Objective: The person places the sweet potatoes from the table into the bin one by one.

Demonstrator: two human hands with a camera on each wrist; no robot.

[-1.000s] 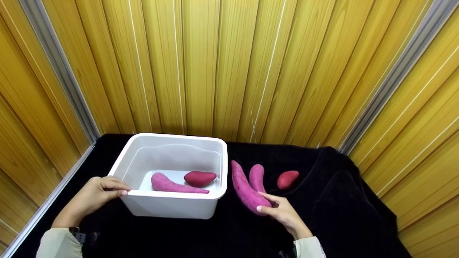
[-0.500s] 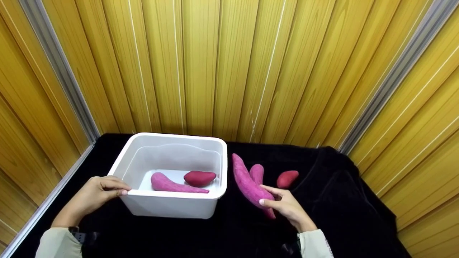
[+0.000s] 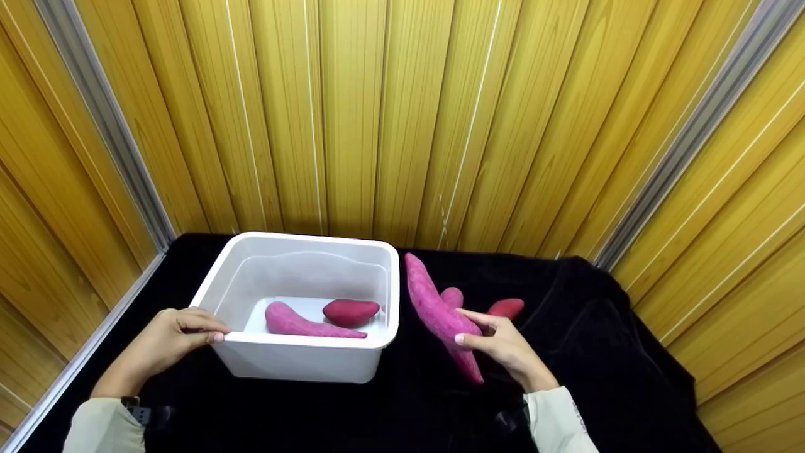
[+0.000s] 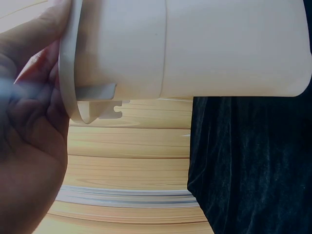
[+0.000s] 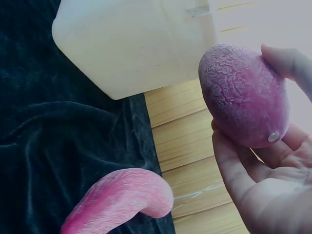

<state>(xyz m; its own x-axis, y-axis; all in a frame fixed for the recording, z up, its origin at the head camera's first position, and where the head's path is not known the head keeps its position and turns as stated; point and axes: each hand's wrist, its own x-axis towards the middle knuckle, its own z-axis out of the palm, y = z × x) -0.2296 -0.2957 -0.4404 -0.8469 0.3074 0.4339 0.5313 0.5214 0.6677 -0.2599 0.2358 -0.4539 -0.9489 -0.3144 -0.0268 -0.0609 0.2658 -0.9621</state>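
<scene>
My right hand [image 3: 506,346] grips the near end of a long purple sweet potato [image 3: 431,302] between thumb and fingers. In the right wrist view its blunt wrinkled end [image 5: 243,97] faces the camera, above the cloth. Another purple sweet potato [image 3: 466,365] lies on the cloth below it, its middle hidden behind the held one. With thumb and fingers, my left hand [image 3: 173,336] pinches the near left corner of the rim of a white plastic bin [image 3: 302,362]. Inside the bin are a purple sweet potato [image 3: 302,323] and a red sweet potato [image 3: 350,313].
Beyond my right hand lies a second red sweet potato [image 3: 506,307], partly covered by the fingers. A black cloth [image 3: 604,377] covers the table. Yellow wood-patterned walls [image 3: 415,126] with grey corner strips [image 3: 682,135] enclose the back and sides.
My right hand has lifted the long purple sweet potato up and slightly away, uncovering the near tip of the one below. My left hand and the bin have stayed put.
</scene>
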